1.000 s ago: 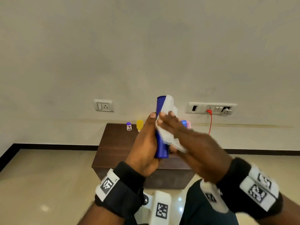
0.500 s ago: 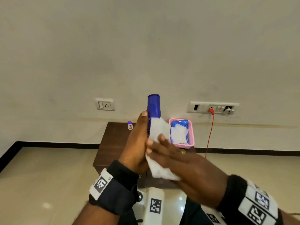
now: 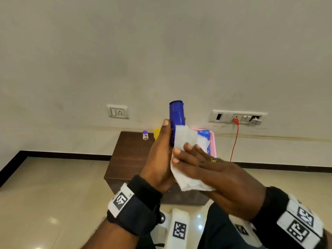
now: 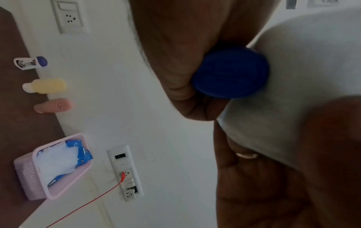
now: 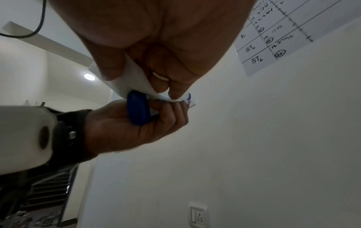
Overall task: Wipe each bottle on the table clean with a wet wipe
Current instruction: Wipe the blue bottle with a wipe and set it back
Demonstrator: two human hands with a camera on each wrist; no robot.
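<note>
While left hand (image 3: 158,159) grips blue bottle (image 3: 177,114) upright, right hand (image 3: 212,169) wraps wet wipe (image 3: 183,139) round body: judged best rotating bottle, covering cap too.

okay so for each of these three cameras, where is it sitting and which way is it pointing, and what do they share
Head: on the person's head, facing forward and down at the wall and table; shows left hand gripping the blue bottle, right hand pressing the wipe.
Left wrist: under the left palm, looking up along the bottle's base, table bottles and pink basket sideways.
Right wrist: under the right palm, facing up at wall and ceiling; shows both hands.
Shared: all three show the bottle and wipe.
</note>
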